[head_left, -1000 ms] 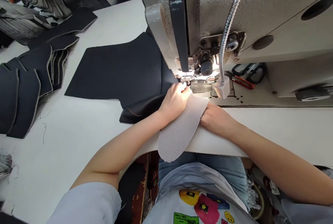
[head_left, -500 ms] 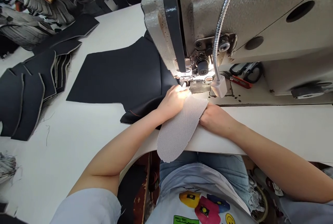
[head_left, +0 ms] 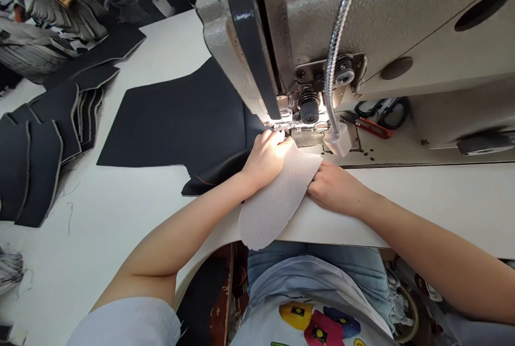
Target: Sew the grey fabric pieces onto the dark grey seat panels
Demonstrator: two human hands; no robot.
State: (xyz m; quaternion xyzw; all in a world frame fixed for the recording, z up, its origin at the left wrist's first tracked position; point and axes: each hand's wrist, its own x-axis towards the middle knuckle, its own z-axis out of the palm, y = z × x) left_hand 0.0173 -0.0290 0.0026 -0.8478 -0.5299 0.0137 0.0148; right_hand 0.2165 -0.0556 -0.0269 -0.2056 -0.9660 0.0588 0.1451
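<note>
Mesh piece (head_left: 276,201) lies on table edge (head_left: 402,212) below needle | your left hand (head_left: 266,155) presses its top down, fingers flat | your right hand (head_left: 333,188) pinches its right edge | dark fabric (head_left: 177,120) just left.

– Any writing you can read here?
– None. The shirt (head_left: 309,316) has small print above its coloured patches, too blurred to read. The sewing machine (head_left: 362,24) shows no label.

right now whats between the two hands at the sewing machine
In the head view, the grey mesh piece lies between the left hand and right hand, both touching its edges.
</note>
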